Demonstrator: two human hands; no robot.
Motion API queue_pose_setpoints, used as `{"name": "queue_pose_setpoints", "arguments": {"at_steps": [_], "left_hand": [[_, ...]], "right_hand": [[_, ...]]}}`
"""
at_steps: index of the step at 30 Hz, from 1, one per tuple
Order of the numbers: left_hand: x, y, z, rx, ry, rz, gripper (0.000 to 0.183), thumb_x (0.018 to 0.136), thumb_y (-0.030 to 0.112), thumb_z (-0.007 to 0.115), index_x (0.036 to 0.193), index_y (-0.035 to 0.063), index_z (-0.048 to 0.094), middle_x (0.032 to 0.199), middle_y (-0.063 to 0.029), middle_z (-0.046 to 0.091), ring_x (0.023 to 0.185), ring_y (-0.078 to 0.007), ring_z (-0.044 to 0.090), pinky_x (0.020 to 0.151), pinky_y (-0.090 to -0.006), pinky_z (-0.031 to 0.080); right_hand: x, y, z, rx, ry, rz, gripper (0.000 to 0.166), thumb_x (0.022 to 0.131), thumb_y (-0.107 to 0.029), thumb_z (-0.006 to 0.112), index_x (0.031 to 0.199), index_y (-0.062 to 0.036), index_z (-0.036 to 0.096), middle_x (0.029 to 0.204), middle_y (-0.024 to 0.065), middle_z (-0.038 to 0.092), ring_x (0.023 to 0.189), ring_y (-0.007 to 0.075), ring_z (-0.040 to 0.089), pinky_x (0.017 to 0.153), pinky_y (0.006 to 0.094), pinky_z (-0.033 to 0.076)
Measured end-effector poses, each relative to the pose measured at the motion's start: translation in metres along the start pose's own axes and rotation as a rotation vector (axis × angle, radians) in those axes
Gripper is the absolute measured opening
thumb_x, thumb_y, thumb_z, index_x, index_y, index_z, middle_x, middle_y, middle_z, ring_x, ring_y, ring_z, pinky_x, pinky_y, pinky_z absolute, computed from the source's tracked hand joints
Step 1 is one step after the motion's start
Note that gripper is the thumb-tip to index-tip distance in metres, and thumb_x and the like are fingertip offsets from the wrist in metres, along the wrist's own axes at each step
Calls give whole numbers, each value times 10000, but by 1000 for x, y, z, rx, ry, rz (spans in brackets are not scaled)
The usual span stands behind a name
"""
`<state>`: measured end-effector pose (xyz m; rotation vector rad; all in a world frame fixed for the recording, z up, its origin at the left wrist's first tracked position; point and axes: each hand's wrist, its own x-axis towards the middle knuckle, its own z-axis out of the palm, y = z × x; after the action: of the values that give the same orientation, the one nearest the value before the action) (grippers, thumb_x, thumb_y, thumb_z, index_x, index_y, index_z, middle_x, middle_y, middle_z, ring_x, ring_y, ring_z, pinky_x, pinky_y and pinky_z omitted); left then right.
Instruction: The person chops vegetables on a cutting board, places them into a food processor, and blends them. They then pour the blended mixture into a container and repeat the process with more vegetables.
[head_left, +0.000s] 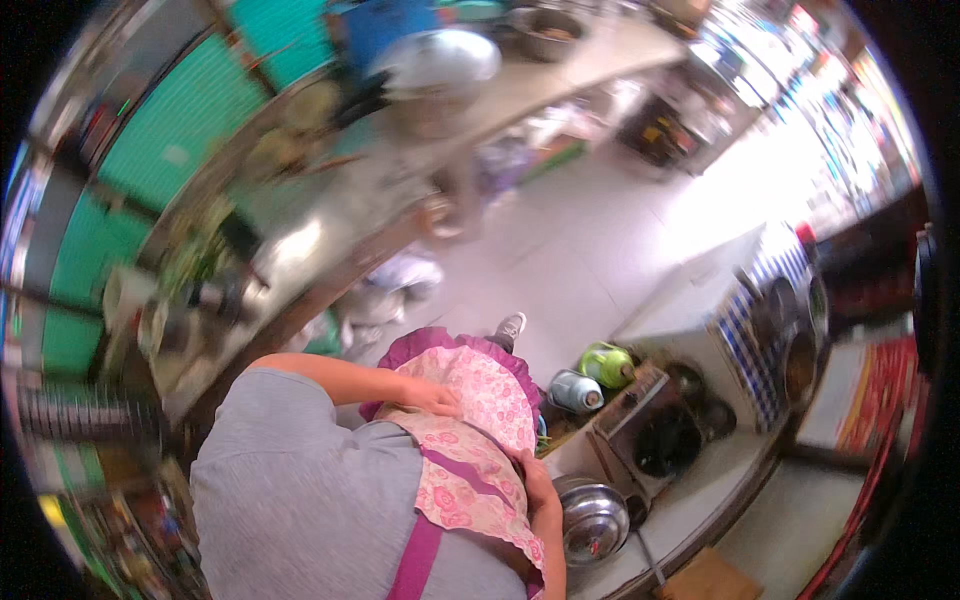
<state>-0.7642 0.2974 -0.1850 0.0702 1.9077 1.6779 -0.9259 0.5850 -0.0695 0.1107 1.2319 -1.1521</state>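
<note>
A pink floral apron (480, 390) with purple straps and a purple ruffled hem hangs over my grey shirt. My left hand (431, 396) lies on the upper part of its skirt, fingers stretched out; whether it grips any cloth cannot be told. My right hand (534, 480) is at the other edge of the apron, by the waist, with its fingers partly hidden against the cloth. Near that hand, a round stainless steel lid or bowl (595, 523) rests on the counter. My shoe (513, 325) shows beyond the hem.
A long worktop (360, 202) bears a white rounded thing (439, 64), a pot (550, 34) and leafy greens (196, 259), all blurred. On the other side stand a green kettle or flask (606, 365), a pale blue one (575, 391) and a gas stove (667, 446). Tiled floor (570, 255) lies between.
</note>
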Motion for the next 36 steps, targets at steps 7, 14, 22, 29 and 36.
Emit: {"name": "queue_pose_setpoints", "arguments": {"at_steps": [7, 14, 22, 29, 36], "left_hand": [[-213, -17, 103, -20, 717, 6, 346, 956, 329, 600, 926, 12, 735, 1197, -145, 664, 1076, -265, 630, 917, -349, 482], [-332, -55, 194, -151, 1449, -417, 334, 900, 277, 624, 1163, 75, 670, 1076, -148, 655, 890, -272, 658, 814, -365, 526], [-494, -125, 282, -323, 1727, -446, 305, 906, 175, 640, 1175, 30, 645, 1008, -110, 717, 850, -179, 675, 774, -330, 540], [-604, -160, 299, -457, 1939, -406, 283, 907, 149, 630, 1155, 15, 656, 980, -119, 716, 805, -172, 691, 739, -303, 545], [-645, -193, 310, -618, 1967, -386, 258, 942, 116, 603, 1158, -17, 646, 981, -119, 721, 812, -170, 708, 726, -288, 553]], "right_hand": [[20, 15, 29, -515, -143, -45, 586, 1032, -423, 421, 1197, 99, 626, 994, 176, 725, 964, 239, 678, 957, 357, 464], [98, 33, 100, -559, 49, -240, 410, 957, -179, 631, 1289, 48, 554, 993, 139, 711, 778, 186, 690, 672, 282, 563], [182, 123, 306, -751, -55, -224, 419, 922, -155, 670, 1267, 52, 555, 1025, 151, 686, 781, 219, 700, 667, 290, 575], [213, 158, 497, -939, -226, -408, 362, 937, -161, 672, 1223, 46, 593, 930, 102, 676, 762, 157, 678, 669, 269, 556], [298, 87, 620, -1014, -168, -819, 296, 911, -126, 664, 1160, 28, 622, 899, 84, 684, 793, 163, 664, 709, 291, 536]]}}
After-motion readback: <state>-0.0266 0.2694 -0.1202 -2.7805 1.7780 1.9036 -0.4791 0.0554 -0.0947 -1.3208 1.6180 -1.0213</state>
